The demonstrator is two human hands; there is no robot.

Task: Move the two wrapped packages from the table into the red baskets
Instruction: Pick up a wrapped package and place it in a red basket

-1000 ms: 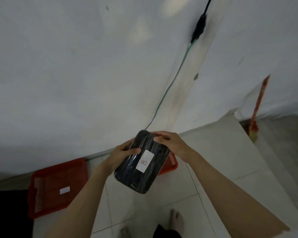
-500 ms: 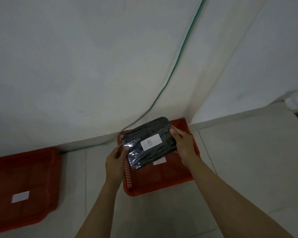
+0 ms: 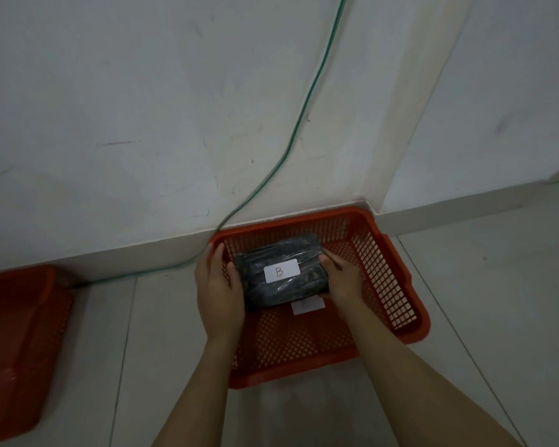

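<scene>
Both hands are on it: the left hand [image 3: 219, 287] is pressed against the left end of the wrapped package [image 3: 281, 271], thumb along its near edge and fingers reaching up past the basket's left rim, while the right hand [image 3: 342, 279] clamps the right end, thumb on top and fingers tucked under. The package is dark, sealed in shiny clear film, with a white label [image 3: 281, 270] on top marked "B". It sits low inside the right-hand red basket [image 3: 388, 285], toward the back-left part; whether it touches the mesh floor I cannot tell. Just in front of it, on the basket floor, a white tag [image 3: 308, 306] peeks out, its writing too faint to read. The basket stands on the tiled floor [image 3: 484, 285], pushed into the corner of the white wall [image 3: 142, 108]. A green cable [image 3: 299, 124] runs down the wall and along its base to the left. A second red basket [image 3: 20, 333] sits well apart at the left edge.
</scene>
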